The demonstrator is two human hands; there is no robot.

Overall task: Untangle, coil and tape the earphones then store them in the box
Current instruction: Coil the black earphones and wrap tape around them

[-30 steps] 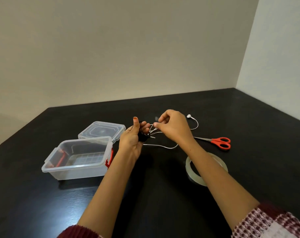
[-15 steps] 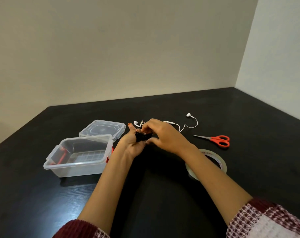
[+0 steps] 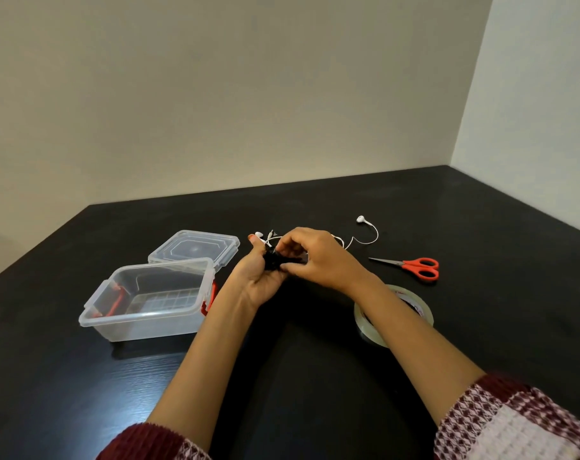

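A tape roll (image 3: 422,307) lies on the counter (image 3: 315,376), nearer than the fingers and to their right. It is partly hidden under the right forearm and could be knocked aside by that arm. To the left of the fingers stands the open box (image 3: 142,322), apart from them.

A small dark bundle (image 3: 273,262), judged to be tangled earphones, is gripped in the left hand (image 3: 253,282). It is also pinched by the curled fingers (image 3: 290,239) of the right hand (image 3: 325,260). If it is tugged hard, its knots could be tightened rather than freed.

Scissors (image 3: 419,268) lie to the right of the fingers, and the lid (image 3: 195,247) lies beyond the box to their left. Just beyond the fingers, white earphones (image 3: 360,219) trail over the counter, with one bud far to the right and another beside the left thumb. Whether their cable is caught in the bundle cannot be told. If it is, they could be dragged along or pulled into a fresh snarl.
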